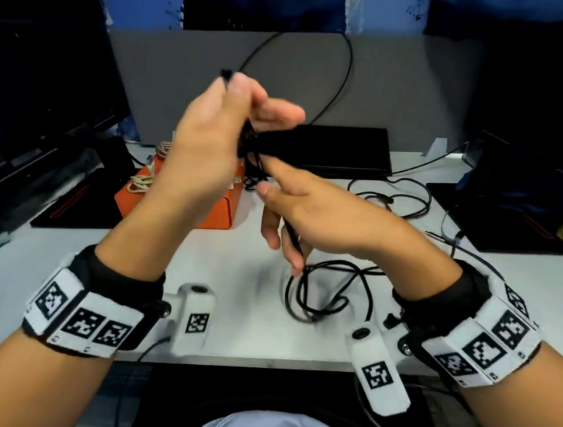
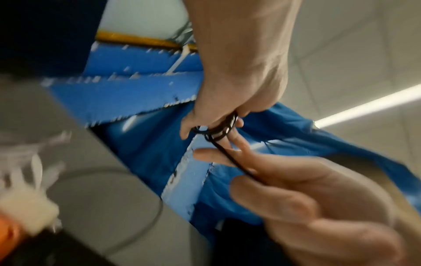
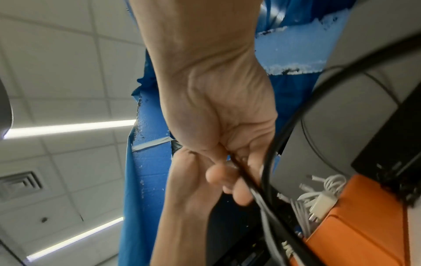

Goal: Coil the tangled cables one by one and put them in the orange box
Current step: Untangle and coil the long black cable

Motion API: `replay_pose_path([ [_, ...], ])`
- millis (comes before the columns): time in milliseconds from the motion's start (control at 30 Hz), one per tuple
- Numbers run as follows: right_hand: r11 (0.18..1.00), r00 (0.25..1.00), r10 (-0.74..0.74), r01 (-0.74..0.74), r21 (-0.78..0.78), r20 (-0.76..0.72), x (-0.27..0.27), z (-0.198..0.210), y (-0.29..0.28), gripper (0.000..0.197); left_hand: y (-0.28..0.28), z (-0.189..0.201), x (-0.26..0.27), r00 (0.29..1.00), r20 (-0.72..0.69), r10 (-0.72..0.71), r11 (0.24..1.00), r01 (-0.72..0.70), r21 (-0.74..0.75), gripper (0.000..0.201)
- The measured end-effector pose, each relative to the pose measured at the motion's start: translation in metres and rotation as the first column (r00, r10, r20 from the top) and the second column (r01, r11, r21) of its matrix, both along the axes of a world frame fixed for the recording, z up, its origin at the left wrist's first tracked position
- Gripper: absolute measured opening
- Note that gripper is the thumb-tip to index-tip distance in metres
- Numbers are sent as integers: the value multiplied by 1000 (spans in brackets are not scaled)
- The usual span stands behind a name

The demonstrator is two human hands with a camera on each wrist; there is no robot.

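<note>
My left hand (image 1: 234, 119) is raised above the white desk (image 1: 244, 333), and a black cable (image 1: 251, 141) is wound in a small coil around its fingers (image 2: 227, 124). The plug end (image 1: 225, 73) sticks up past the thumb. My right hand (image 1: 283, 220) is just below and to the right, and it pinches the same cable (image 2: 237, 163) where it leaves the coil. From there the cable drops to a loose tangle (image 1: 327, 293) on the desk. The orange box (image 1: 175, 199) stands behind my left hand with white cables (image 3: 318, 194) in it.
A flat black device (image 1: 341, 147) lies at the back of the desk. More loose black cables (image 1: 398, 197) sprawl to the right. A dark monitor (image 1: 31, 86) stands at the left, with black mats on both sides. A thin cable (image 1: 341, 81) loops up the grey partition.
</note>
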State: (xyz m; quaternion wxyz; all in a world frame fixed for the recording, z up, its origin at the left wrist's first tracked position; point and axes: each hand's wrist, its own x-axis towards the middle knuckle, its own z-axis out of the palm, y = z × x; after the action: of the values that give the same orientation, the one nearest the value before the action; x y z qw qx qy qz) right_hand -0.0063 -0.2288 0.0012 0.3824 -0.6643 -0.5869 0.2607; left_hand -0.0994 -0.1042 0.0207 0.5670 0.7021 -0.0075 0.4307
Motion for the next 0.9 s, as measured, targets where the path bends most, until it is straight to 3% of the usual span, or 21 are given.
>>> replay_pose_path([
  [67,998,998,32,-34,-49,-55,-1,2,-3,35,6,-5,-1,972,-134,192,934,-139,329,29],
  [133,997,997,47,-51,-53,-68,3,8,-9,34,13,-4,-5,912,-196,361,798,-193,570,30],
  [200,998,999,41,-42,-44,-11,10,17,-16,31,19,2,-12,836,-268,478,670,-151,727,33],
  [267,1000,998,3,-4,18,56,18,26,-23,23,24,9,-20,778,-429,458,678,7,735,36],
  [333,987,997,-49,38,158,68,24,34,-29,14,26,14,-30,757,-622,198,810,231,539,42],
  [400,943,988,-116,79,324,97,29,40,-32,13,28,18,-38,738,-667,-107,873,390,292,45],
  [533,857,969,-196,96,507,149,25,37,-26,22,24,16,-39,724,-456,-517,827,561,-47,40],
  [600,850,940,-265,123,513,213,17,31,-21,33,16,12,-32,662,-254,-705,709,660,-249,35],
  [667,857,896,-338,167,487,287,11,25,-17,40,8,6,-20,585,-75,-808,558,718,-417,35],
  [733,844,870,-406,240,480,279,10,22,-16,38,-1,-1,-10,556,26,-831,475,734,-486,34],
  [800,833,871,-431,284,476,235,13,22,-15,39,-8,-6,-5,546,54,-836,446,735,-511,33],
  [900,836,894,-401,269,478,199,14,24,-17,44,-9,-3,-9,562,21,-827,464,703,-539,36],
])
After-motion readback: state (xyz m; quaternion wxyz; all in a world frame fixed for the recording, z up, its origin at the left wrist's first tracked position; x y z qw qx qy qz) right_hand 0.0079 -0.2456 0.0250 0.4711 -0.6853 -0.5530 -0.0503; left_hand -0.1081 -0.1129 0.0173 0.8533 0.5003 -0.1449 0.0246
